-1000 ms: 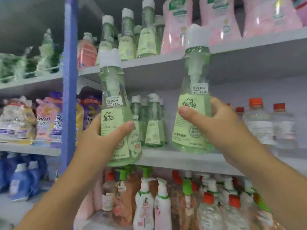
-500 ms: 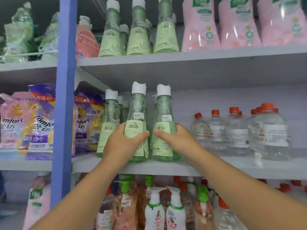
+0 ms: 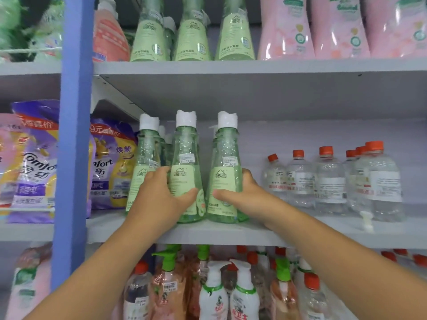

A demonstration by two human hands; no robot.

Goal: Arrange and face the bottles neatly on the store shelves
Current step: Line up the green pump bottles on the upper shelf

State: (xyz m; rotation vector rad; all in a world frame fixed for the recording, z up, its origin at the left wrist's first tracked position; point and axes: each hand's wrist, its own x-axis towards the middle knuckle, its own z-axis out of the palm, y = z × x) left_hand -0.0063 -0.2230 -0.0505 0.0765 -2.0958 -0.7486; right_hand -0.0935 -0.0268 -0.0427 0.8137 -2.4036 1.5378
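Two green bottles with white caps stand upright side by side near the front edge of the middle shelf (image 3: pixel 231 234). My left hand (image 3: pixel 159 195) grips the left green bottle (image 3: pixel 186 158) around its labelled lower body. My right hand (image 3: pixel 242 195) grips the right green bottle (image 3: pixel 225 158) the same way, thumb across the front label. Both labels face me. A third green bottle (image 3: pixel 144 158) of the same kind stands just left of them, with more behind it.
Clear bottles with orange caps (image 3: pixel 330 179) fill the shelf to the right. Purple refill bags (image 3: pixel 111 162) sit to the left, beside a blue upright post (image 3: pixel 74 135). Green bottles (image 3: pixel 191 35) and pink bottles (image 3: pixel 335 26) stand on the shelf above; pump bottles (image 3: pixel 215 289) below.
Both hands carried the two green bottles from mid-air in to the middle shelf and set them down side by side. The bottles now stand on the shelf.
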